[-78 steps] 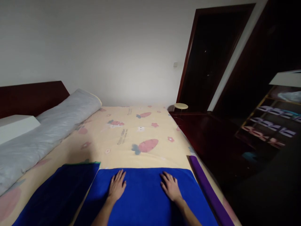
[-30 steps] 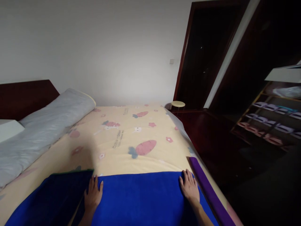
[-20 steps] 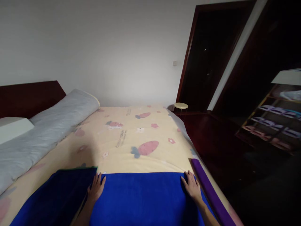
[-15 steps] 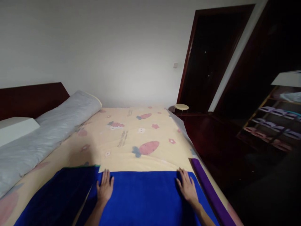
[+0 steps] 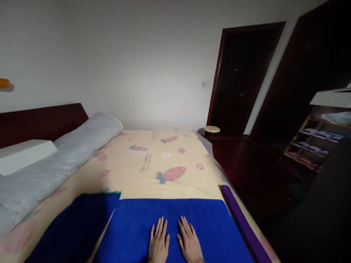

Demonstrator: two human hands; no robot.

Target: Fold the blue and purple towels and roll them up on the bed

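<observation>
A blue cloth (image 5: 134,223) lies spread flat on the bed, its far edge nearly straight. My left hand (image 5: 159,239) rests flat on the middle of it, fingers stretched out. Beside it, a short gap to the right, my right hand (image 5: 189,237) also lies palm down with fingers extended. Neither hand holds anything. To the left lies a second, darker blue cloth (image 5: 74,223) with a green edge. Along the right side of the spread cloth runs a long purple roll or folded strip (image 5: 238,215).
The bed sheet (image 5: 175,157) is cream with carrot prints. A grey rolled quilt (image 5: 71,149) and a white box (image 5: 27,153) lie by the dark headboard (image 5: 44,122). Beyond the bed stand a round stool (image 5: 212,129), a door (image 5: 244,80) and a shoe rack (image 5: 315,135).
Both hands have moved inward and nearer to me, from the cloth's far corners to its middle, staying flat. The view has shifted slightly.
</observation>
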